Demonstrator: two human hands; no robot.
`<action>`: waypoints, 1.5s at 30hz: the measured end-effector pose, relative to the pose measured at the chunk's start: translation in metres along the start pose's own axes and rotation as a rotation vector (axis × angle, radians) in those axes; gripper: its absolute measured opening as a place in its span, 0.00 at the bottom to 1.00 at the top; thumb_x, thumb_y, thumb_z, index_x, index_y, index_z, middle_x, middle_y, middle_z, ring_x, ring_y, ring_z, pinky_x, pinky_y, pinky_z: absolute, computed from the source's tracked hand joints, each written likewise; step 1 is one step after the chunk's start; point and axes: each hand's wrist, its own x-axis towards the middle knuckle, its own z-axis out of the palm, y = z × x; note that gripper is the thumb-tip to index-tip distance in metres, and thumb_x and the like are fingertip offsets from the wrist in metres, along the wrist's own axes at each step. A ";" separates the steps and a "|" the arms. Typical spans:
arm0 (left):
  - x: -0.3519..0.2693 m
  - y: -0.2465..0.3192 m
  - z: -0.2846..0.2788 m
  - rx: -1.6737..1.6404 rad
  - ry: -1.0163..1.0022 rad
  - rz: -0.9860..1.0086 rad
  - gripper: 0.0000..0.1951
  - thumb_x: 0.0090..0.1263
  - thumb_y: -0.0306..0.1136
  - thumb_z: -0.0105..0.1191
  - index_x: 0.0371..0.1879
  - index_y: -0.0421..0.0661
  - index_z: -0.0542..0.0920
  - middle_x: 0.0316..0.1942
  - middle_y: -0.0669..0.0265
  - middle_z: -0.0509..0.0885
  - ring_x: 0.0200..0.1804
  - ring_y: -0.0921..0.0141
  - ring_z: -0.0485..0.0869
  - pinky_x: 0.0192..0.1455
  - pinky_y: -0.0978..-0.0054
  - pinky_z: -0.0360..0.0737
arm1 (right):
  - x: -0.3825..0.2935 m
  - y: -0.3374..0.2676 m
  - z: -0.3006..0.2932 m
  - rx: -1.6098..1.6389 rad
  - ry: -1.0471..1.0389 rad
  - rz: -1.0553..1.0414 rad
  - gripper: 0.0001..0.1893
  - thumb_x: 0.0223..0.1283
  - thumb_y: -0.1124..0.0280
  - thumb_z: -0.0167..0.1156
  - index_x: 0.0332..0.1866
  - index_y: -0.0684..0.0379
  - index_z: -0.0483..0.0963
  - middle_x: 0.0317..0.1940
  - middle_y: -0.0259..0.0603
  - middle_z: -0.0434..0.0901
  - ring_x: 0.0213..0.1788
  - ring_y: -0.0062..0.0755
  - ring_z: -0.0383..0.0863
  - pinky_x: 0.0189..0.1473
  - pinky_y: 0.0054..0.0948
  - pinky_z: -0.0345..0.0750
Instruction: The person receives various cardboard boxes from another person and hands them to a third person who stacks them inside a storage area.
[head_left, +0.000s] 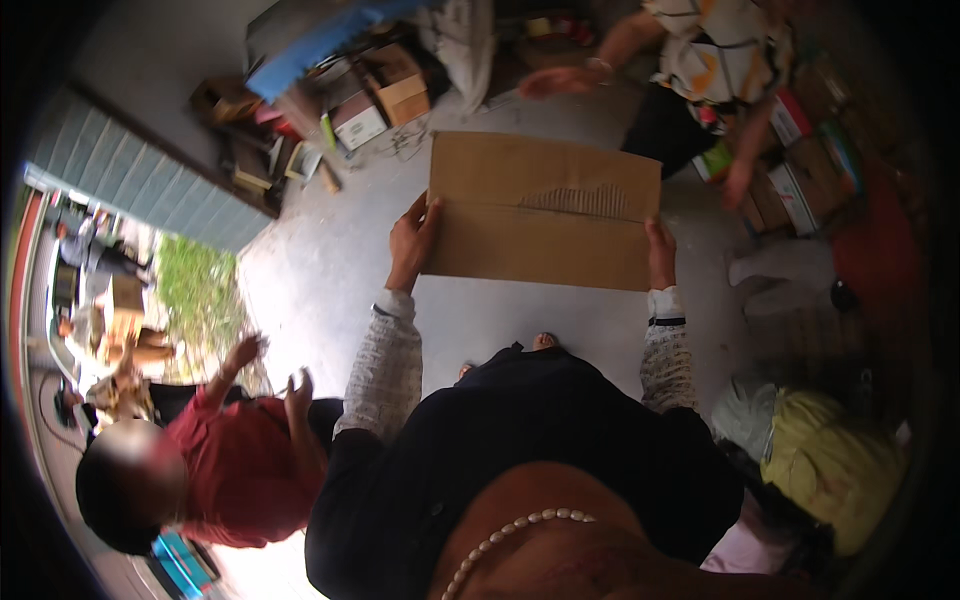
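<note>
A brown cardboard box (536, 247) is held out in front of me, its broad face towards the camera. A seam runs across that face, and above it is a torn patch with the ribbed layer bared. My left hand (412, 238) grips the box's left edge, thumb on the face. At the right edge, my right hand (661, 251) holds the box with the thumb against its side; most of its fingers are hidden behind the cardboard. Beneath the box lies a grey concrete floor (480, 319).
A person in a red shirt (247, 469) stands at left, and another in a patterned top (720, 56) reaches out at upper right. Cartons (401, 86) line the far wall; more boxes (802, 184) are stacked at right. A yellow-green bag (825, 457) sits lower right.
</note>
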 end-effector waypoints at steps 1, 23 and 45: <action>0.017 0.012 0.016 0.048 -0.033 0.017 0.28 0.69 0.60 0.44 0.59 0.56 0.77 0.43 0.58 0.86 0.44 0.59 0.85 0.47 0.66 0.79 | 0.004 -0.002 -0.023 -0.005 0.041 -0.012 0.29 0.65 0.51 0.57 0.59 0.67 0.71 0.53 0.35 0.76 0.53 0.23 0.72 0.55 0.24 0.69; 0.044 0.082 0.238 -0.350 -0.519 0.456 0.10 0.62 0.34 0.61 0.36 0.41 0.83 0.37 0.60 0.85 0.41 0.68 0.84 0.45 0.70 0.80 | 0.089 -0.027 -0.277 -1.347 0.522 -0.523 0.26 0.68 0.55 0.51 0.63 0.63 0.68 0.60 0.51 0.72 0.61 0.49 0.71 0.62 0.42 0.67; -0.162 -0.143 0.053 -0.487 -0.184 -0.401 0.18 0.67 0.37 0.56 0.47 0.34 0.78 0.40 0.58 0.85 0.40 0.68 0.86 0.41 0.72 0.82 | -0.117 0.010 0.229 -0.485 -0.728 -0.769 0.23 0.57 0.81 0.47 0.61 0.64 0.66 0.66 0.56 0.60 0.68 0.56 0.62 0.64 0.45 0.65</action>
